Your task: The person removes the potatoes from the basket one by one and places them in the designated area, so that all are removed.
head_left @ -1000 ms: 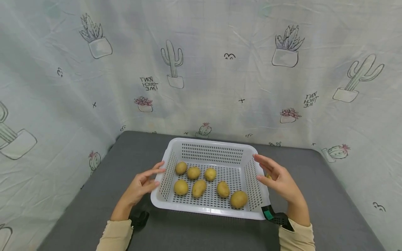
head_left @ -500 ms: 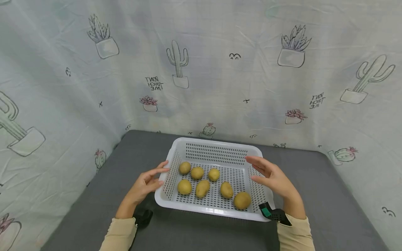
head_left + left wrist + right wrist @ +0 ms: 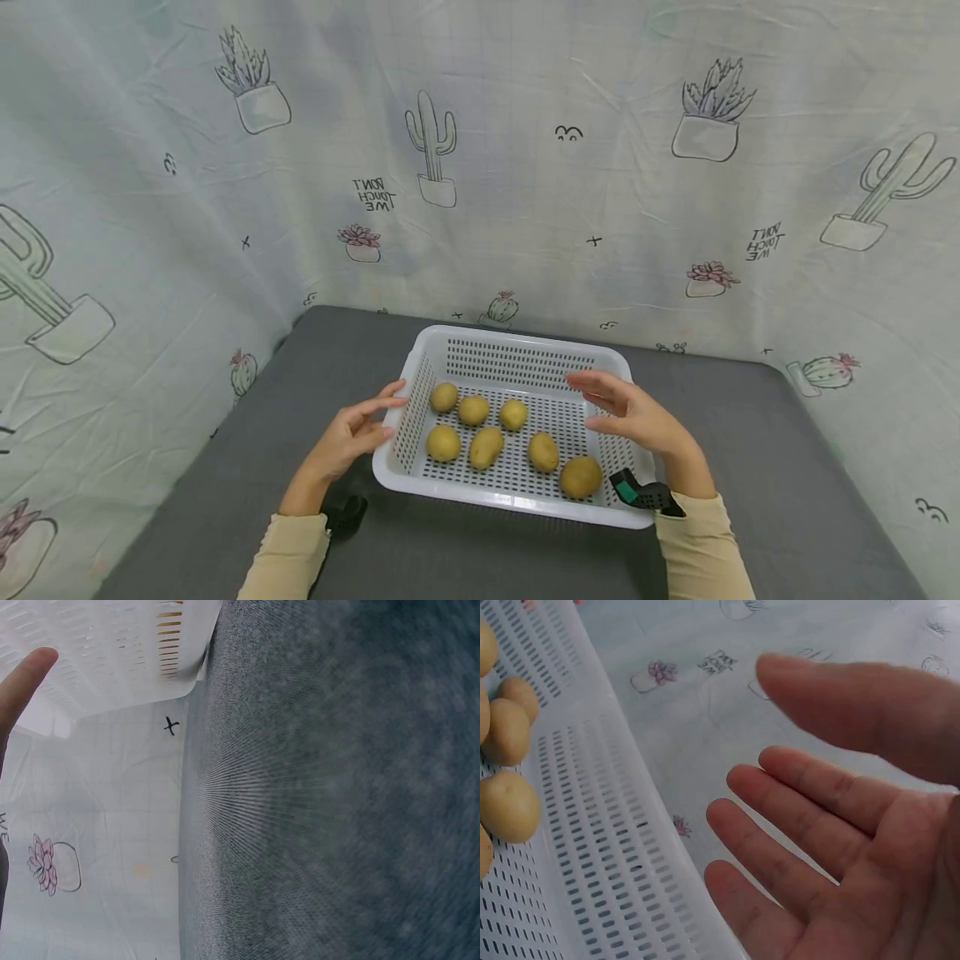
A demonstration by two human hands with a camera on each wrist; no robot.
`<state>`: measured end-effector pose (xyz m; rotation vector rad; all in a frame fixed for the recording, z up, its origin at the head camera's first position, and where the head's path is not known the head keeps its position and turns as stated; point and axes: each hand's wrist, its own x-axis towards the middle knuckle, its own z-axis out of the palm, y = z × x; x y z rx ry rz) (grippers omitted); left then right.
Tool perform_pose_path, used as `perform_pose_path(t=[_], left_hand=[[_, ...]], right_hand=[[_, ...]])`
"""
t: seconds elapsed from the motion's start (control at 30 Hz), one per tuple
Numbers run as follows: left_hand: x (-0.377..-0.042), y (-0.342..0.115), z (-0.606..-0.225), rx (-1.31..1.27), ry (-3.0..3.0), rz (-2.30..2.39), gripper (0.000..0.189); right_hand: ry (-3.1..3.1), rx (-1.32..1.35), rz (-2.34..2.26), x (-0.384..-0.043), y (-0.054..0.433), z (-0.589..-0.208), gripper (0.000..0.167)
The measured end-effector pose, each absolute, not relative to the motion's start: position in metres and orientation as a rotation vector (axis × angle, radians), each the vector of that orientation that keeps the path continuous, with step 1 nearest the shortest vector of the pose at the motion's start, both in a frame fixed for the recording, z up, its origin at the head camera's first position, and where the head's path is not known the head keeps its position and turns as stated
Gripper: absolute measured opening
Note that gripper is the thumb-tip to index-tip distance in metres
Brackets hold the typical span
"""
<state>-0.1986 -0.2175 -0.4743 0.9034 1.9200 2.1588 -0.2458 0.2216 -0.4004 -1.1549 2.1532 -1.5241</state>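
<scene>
A white perforated plastic basket [image 3: 510, 502] holds several potatoes [image 3: 487, 447], spread over its floor. My left hand [image 3: 348, 437] is at the basket's left rim, fingers loosely bent, with the fingertips right at the edge. One finger [image 3: 30, 679] overlaps the basket wall in the left wrist view. Over the right side of the basket is my right hand [image 3: 637, 421], thumb and fingers apart and nothing between them. The right wrist view shows its palm facing the camera, beside the rim, with potatoes [image 3: 508, 806] inside the basket at the left.
The basket stands on a dark grey table [image 3: 450, 558]. Behind and at both sides hangs a pale curtain [image 3: 510, 183] with cactus drawings. Each wrist wears a black strap, such as the one [image 3: 645, 493] on the right.
My right hand has moved left, from beside the basket's right rim to over its right side. A yellow patch behind that hand no longer shows. The left hand stays at the rim.
</scene>
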Motion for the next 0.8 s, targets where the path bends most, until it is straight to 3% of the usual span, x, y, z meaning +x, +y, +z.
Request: perform_pose_path(t=[0.8], left_hand=[[-0.197,-0.215,-0.472,0.886,1.987,2.139,0.043]], right_hand=[[2.048,-1.128,-0.939,-0.257,0.21,-0.409,0.048]])
